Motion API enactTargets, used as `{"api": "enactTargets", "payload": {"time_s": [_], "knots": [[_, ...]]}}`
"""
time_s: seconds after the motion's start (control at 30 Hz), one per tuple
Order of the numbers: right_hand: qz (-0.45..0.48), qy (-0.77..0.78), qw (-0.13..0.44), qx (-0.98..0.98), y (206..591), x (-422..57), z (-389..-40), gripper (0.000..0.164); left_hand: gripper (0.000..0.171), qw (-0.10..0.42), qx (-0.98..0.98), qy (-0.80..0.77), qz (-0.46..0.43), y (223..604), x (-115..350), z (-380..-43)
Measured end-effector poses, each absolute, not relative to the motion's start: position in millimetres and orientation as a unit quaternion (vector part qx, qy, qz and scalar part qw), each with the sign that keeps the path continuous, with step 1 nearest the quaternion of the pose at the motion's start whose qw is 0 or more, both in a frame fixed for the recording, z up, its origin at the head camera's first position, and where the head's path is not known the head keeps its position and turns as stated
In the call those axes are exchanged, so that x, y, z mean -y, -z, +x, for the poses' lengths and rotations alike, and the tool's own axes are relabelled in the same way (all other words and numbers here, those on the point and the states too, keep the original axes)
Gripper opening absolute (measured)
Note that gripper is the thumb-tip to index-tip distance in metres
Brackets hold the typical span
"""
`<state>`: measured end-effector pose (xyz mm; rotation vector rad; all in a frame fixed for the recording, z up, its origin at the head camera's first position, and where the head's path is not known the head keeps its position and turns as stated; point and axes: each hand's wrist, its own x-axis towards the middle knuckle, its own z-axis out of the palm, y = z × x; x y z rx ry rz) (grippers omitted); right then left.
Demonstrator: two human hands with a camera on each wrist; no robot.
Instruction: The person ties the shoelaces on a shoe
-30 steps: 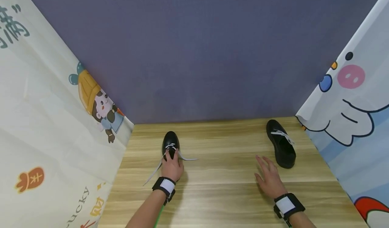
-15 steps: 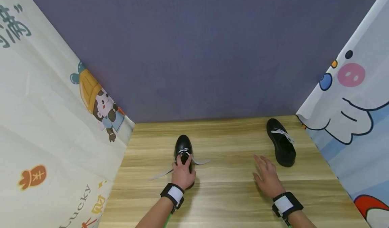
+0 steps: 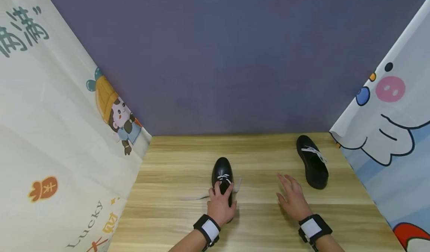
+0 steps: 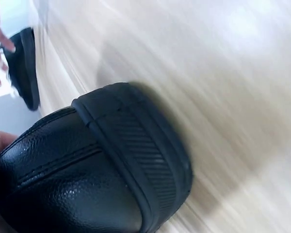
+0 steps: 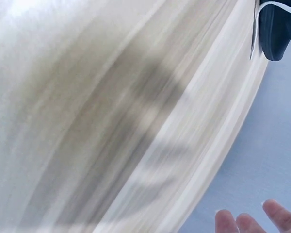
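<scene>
My left hand (image 3: 221,207) grips a black lace-up shoe (image 3: 221,168) from above, around its opening, with the toe facing the back wall. White laces (image 3: 196,198) trail loose on both sides of it. In the left wrist view the ridged heel (image 4: 145,155) of this shoe fills the foreground, close over the floor. My right hand (image 3: 295,202) hovers with spread, relaxed fingers and holds nothing. Just beyond it, to the right, lies a second black shoe (image 3: 315,168), tilted on its side with its white laces (image 3: 314,153) across the front.
The wood-grain surface (image 3: 174,155) runs back to a plain blue-grey wall (image 3: 235,58). Printed white sheets stand at either side, the left sheet (image 3: 50,132) with a cartoon figure and the right sheet (image 3: 376,125) with a pig face.
My left hand has moved the shoe right and nearer to me, from the left side toward the middle, its laces dragging along. My right hand and the second shoe have stayed nearly in place.
</scene>
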<state>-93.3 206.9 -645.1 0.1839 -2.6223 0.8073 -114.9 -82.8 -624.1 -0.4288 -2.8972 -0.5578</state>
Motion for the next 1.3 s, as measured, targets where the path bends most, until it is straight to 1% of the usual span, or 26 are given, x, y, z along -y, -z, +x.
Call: {"api": "enactTargets", "payload": {"time_s": [0.2, 0.5, 0.7, 0.9, 1.1, 1.2, 1.3], "knots": [[0.058, -0.281, 0.207, 0.935, 639, -211, -98, 0.079, 0.054, 0.069, 0.969, 0.179, -0.157, 627, 64, -102], [0.039, -0.279, 0.201, 0.938, 632, -213, -104, 0.082, 0.051, 0.050, 0.965, 0.174, -0.188, 626, 39, -86], [0.043, -0.273, 0.210, 0.938, 632, -212, -104, 0.082, 0.052, 0.058, 0.963, 0.158, -0.211, 631, 27, -75], [0.062, -0.281, 0.224, 0.931, 637, -210, -106, 0.082, 0.052, 0.070, 0.963, 0.154, -0.211, 634, 22, -68], [0.067, -0.275, 0.217, 0.934, 640, -206, -106, 0.082, 0.050, 0.090, 0.952, 0.219, -0.196, 630, 28, -75], [0.071, -0.280, 0.212, 0.934, 638, -202, -107, 0.080, 0.053, 0.109, 0.947, 0.243, -0.178, 627, 36, -88], [0.081, -0.287, 0.197, 0.934, 635, -194, -109, 0.079, 0.056, 0.116, 0.945, 0.254, -0.171, 626, 44, -105]]}}
